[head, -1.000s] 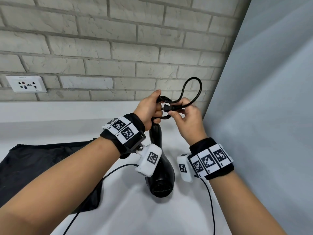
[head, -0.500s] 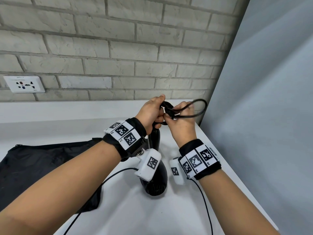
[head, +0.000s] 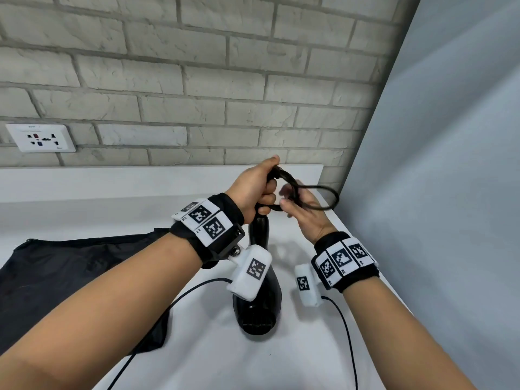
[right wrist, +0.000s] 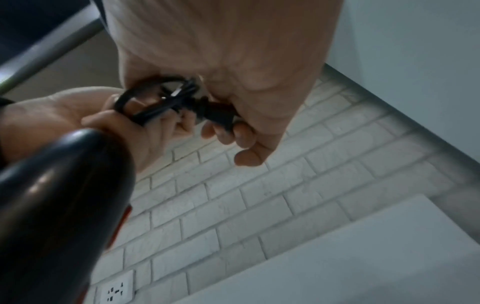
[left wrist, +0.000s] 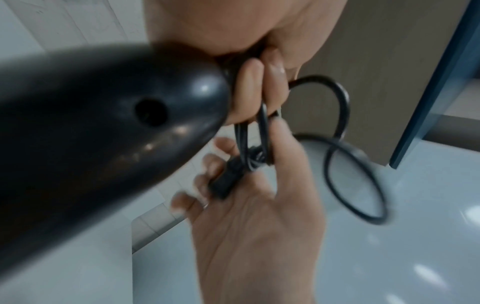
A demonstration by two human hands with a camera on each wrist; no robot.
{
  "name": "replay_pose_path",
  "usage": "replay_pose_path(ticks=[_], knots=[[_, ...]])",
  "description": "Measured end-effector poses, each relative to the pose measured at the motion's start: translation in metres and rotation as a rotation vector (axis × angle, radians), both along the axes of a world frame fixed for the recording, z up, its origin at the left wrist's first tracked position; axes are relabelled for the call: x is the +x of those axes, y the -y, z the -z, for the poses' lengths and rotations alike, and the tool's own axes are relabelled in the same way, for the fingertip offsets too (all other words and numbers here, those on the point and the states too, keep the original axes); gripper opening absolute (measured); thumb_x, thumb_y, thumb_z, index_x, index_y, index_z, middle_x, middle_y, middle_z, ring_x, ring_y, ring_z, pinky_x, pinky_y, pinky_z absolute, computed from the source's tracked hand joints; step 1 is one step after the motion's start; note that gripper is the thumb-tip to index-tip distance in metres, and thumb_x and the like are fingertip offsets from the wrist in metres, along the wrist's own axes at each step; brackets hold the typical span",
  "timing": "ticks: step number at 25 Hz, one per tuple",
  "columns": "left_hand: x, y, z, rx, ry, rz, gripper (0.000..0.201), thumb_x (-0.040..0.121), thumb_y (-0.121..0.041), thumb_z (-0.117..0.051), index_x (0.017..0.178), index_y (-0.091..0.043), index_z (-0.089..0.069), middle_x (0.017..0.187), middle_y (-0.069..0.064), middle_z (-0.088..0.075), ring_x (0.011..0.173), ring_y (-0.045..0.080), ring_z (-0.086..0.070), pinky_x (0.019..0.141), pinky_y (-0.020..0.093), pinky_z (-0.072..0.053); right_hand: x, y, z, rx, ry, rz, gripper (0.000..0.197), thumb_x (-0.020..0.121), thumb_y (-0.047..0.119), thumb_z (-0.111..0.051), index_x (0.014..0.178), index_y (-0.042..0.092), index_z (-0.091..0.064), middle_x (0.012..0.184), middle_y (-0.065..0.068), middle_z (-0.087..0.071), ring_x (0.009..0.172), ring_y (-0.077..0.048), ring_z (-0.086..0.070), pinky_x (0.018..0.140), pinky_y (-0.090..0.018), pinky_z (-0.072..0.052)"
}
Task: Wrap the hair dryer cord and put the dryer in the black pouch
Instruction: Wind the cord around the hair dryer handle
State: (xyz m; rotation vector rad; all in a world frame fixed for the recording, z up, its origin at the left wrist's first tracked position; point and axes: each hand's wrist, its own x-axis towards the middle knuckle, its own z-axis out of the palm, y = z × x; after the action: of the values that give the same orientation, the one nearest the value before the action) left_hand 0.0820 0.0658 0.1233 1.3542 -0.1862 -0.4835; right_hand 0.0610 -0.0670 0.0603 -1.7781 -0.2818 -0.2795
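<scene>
The black hair dryer [head: 259, 299] stands nozzle-down on the white counter [head: 197, 347], its handle rising into my left hand [head: 257, 190]. That hand grips the handle's top together with several coils of the black cord [head: 318, 197]. My right hand [head: 304, 212] is just to the right and pinches the cord's black plug [right wrist: 215, 114] against the bundle, with one loop [left wrist: 355, 164] sticking out to the right. The black pouch [head: 56, 277] lies flat on the counter at the left, its mouth hidden.
A grey brick wall [head: 197, 94] with a white socket [head: 40, 137] stands behind the counter. A pale blue-grey panel [head: 450, 192] closes off the right side. Thin black wires [head: 347, 333] run from both wrist cameras across the counter toward me.
The cord loop has dropped from upright to lying sideways to the right. My right hand has turned and moved the plug down into the bundle; the dryer has stayed standing.
</scene>
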Motion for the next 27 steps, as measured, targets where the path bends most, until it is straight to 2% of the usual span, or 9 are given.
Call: replay_pose_path(ticks=[3,6,9,13,17,20,23,25,27], knots=[[0.005,-0.006,-0.006,-0.019,-0.022,-0.009,0.04,0.093,-0.046,-0.04,0.061,-0.023,-0.032,0.037,-0.009,-0.021,0.028,0.006,-0.016,0.034,0.012,-0.012,0.0,0.018,0.024,-0.171,-0.045,0.074,0.01,0.079,0.03,-0.05,0.073,0.024,-0.045,0.067,0.008,-0.04,0.061,-0.002,-0.039,0.064,-0.02,-0.032],[0.005,-0.005,-0.007,-0.016,-0.023,-0.013,0.043,0.09,-0.051,-0.043,0.059,-0.022,-0.035,0.037,-0.009,-0.021,0.029,0.007,-0.017,0.035,0.012,-0.012,0.004,0.032,0.039,-0.398,-0.108,0.157,0.026,0.094,0.025,-0.042,0.068,0.023,-0.038,0.063,0.006,-0.037,0.062,-0.01,-0.036,0.063,-0.026,-0.03],[0.002,-0.005,-0.007,-0.011,-0.023,-0.007,0.044,0.087,-0.055,-0.046,0.059,-0.022,-0.037,0.037,-0.009,-0.02,0.03,0.007,-0.016,0.036,0.014,-0.011,0.009,0.046,0.052,-0.543,-0.282,0.185,0.029,0.095,0.023,-0.039,0.067,0.023,-0.035,0.065,0.002,-0.041,0.068,-0.02,-0.04,0.066,-0.031,-0.032],[0.003,-0.007,-0.01,-0.004,0.022,-0.022,0.031,0.088,-0.037,-0.054,0.066,-0.021,-0.04,0.036,-0.009,-0.02,0.029,0.005,-0.015,0.036,0.013,-0.01,0.008,0.07,0.088,-0.77,-0.632,0.247,0.023,0.095,0.031,-0.036,0.08,0.015,-0.041,0.087,-0.008,-0.049,0.089,-0.026,-0.047,0.082,-0.035,-0.038],[0.001,-0.003,-0.006,-0.004,0.069,0.005,0.032,0.089,-0.02,-0.055,0.065,-0.023,-0.035,0.036,-0.012,-0.022,0.029,0.004,-0.015,0.035,0.009,-0.012,0.007,0.078,0.091,-0.935,-0.697,0.362,0.029,0.092,0.039,-0.038,0.102,0.018,-0.054,0.111,-0.012,-0.057,0.11,-0.034,-0.049,0.095,-0.044,-0.04],[-0.003,0.001,-0.006,0.008,0.085,0.011,0.032,0.089,-0.021,-0.055,0.064,-0.023,-0.036,0.037,-0.012,-0.022,0.029,0.005,-0.015,0.036,0.01,-0.012,0.008,0.068,0.072,-0.775,-0.591,0.316,0.025,0.089,0.03,-0.048,0.111,0.019,-0.055,0.109,-0.01,-0.058,0.103,-0.029,-0.053,0.089,-0.034,-0.044],[-0.003,0.005,-0.006,0.0,0.095,0.007,0.031,0.09,-0.024,-0.055,0.065,-0.023,-0.036,0.036,-0.012,-0.021,0.029,0.005,-0.014,0.038,0.01,-0.011,0.001,0.042,0.032,-0.289,-0.146,0.285,0.017,0.093,0.018,-0.046,0.108,0.021,-0.054,0.097,0.0,-0.058,0.091,-0.016,-0.055,0.081,-0.025,-0.04],[-0.002,0.007,-0.004,0.01,0.103,0.008,0.032,0.091,-0.028,-0.054,0.066,-0.024,-0.034,0.036,-0.012,-0.021,0.03,0.005,-0.015,0.038,0.011,-0.011,-0.006,0.023,-0.002,-0.003,0.156,0.268,0.018,0.093,0.021,-0.04,0.102,0.027,-0.055,0.092,0.01,-0.06,0.086,-0.004,-0.057,0.077,-0.018,-0.045],[-0.002,0.007,-0.002,0.026,0.105,0.017,0.031,0.093,-0.032,-0.05,0.068,-0.024,-0.034,0.037,-0.012,-0.022,0.03,0.005,-0.015,0.038,0.011,-0.012,-0.011,0.009,-0.03,0.092,0.265,0.196,0.019,0.09,0.022,-0.04,0.095,0.03,-0.057,0.088,0.015,-0.063,0.084,0.0,-0.06,0.075,-0.017,-0.048]])
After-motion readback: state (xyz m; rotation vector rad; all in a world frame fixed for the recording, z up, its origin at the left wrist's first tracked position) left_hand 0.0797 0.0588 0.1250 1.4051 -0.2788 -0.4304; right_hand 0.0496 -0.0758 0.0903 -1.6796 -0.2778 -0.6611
